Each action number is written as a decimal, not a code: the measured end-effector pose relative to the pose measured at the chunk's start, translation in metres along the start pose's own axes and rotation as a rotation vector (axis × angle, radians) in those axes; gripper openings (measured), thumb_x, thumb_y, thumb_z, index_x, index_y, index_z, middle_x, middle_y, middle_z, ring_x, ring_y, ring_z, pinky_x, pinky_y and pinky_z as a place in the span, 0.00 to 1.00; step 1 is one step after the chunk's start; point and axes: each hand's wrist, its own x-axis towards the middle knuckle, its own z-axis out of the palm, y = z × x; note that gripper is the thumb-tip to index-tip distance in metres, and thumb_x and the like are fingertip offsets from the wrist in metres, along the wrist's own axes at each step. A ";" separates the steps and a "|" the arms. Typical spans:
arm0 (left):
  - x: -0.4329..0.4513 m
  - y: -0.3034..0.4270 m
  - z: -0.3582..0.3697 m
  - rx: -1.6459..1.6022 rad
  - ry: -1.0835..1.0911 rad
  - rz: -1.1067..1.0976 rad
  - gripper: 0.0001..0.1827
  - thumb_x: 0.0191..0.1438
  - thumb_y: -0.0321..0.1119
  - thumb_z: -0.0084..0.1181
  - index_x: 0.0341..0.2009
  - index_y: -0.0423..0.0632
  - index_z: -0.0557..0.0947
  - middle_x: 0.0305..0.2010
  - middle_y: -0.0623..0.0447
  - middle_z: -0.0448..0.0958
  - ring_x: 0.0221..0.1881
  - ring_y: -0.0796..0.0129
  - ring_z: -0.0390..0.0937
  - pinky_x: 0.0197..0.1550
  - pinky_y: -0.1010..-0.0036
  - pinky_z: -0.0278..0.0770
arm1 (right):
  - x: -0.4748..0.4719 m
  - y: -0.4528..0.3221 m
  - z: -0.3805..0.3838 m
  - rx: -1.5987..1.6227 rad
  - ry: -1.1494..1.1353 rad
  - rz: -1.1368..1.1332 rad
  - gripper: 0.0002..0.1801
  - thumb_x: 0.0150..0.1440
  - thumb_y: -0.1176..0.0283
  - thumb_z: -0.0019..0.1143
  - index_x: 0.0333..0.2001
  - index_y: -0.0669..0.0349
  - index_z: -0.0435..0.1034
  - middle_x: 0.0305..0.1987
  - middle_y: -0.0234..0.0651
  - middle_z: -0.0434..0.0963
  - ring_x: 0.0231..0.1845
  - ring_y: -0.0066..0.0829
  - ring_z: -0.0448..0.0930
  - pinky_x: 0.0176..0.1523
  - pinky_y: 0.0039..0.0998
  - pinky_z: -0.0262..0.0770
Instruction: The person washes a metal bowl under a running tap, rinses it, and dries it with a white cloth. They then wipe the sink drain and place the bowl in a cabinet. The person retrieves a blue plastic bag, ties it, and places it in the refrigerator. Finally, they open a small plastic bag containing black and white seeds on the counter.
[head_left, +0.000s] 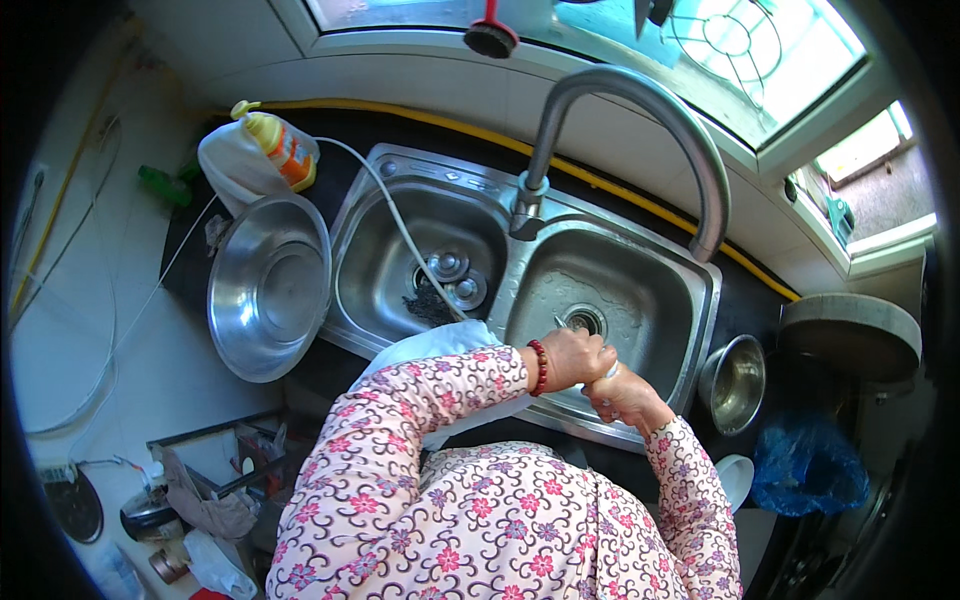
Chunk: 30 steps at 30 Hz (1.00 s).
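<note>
Over the near edge of the right sink basin (645, 330), my two hands meet, both with curled fingers. My left hand (574, 358), a red bead bracelet at its wrist, is closed on a slim object (559, 322) whose shiny tip shows beside the drain (584, 321). My right hand (626, 391) presses against it from the right. A small white thing (613, 369) shows between them, mostly covered by the fingers; what it is cannot be told. Water wets the basin floor. Under my left forearm lies a pale blue cloth or sheet (442, 341).
The left basin (375, 255) holds drain strainers (465, 289) and dark scraps, crossed by a white hose (397, 217). A tall faucet (630, 79) arches above. Around stand a large metal basin (274, 289), a soap bottle (289, 154), a metal bowl (731, 386), a blue plastic bag (810, 472) and a round board (851, 334).
</note>
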 end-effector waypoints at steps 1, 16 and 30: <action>0.002 0.000 -0.003 -0.035 -0.071 -0.070 0.08 0.43 0.32 0.53 0.30 0.44 0.73 0.22 0.48 0.75 0.25 0.58 0.77 0.23 0.66 0.76 | 0.003 -0.002 0.000 -0.174 0.099 -0.018 0.05 0.40 0.76 0.50 0.24 0.63 0.65 0.13 0.31 0.64 0.11 0.23 0.62 0.14 0.25 0.54; 0.015 0.024 0.011 -0.878 -0.146 -0.540 0.13 0.34 0.22 0.52 0.31 0.38 0.75 0.32 0.36 0.76 0.36 0.47 0.75 0.39 0.64 0.72 | 0.005 0.011 -0.018 -1.561 0.732 -0.769 0.04 0.42 0.72 0.52 0.25 0.57 0.68 0.20 0.38 0.75 0.20 0.38 0.77 0.23 0.34 0.73; 0.000 0.024 -0.003 -0.237 -0.015 -0.115 0.43 0.35 0.29 0.60 0.59 0.48 0.57 0.55 0.34 0.59 0.52 0.47 0.62 0.52 0.66 0.66 | 0.019 0.057 -0.033 0.008 0.285 -0.238 0.13 0.42 0.75 0.55 0.34 0.59 0.67 0.19 0.30 0.67 0.14 0.26 0.67 0.16 0.30 0.61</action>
